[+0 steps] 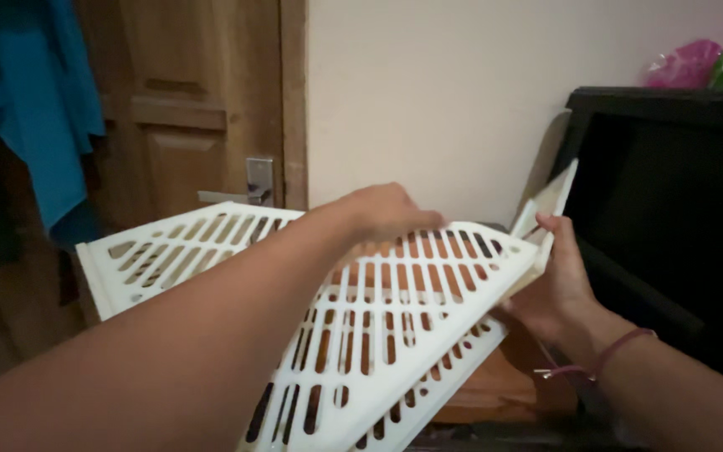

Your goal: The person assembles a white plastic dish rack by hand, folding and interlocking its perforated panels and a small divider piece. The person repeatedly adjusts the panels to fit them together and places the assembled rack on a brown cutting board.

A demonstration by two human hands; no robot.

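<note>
A white slotted plastic panel (378, 335) is held tilted in the air in front of a cream wall (428, 100), with a second slotted panel (177, 251) of the same kind joined behind it and reaching toward the wooden door (186, 100). The left hand (387, 213) lies across the upper edge of the near panel with its fingers curled down over it, while the right hand (554, 285) grips the right end, thumb on top and fingers wrapped beneath, just beside a black cabinet (671, 209). A blue cloth (35, 100) hangs at the far left by the door.
</note>
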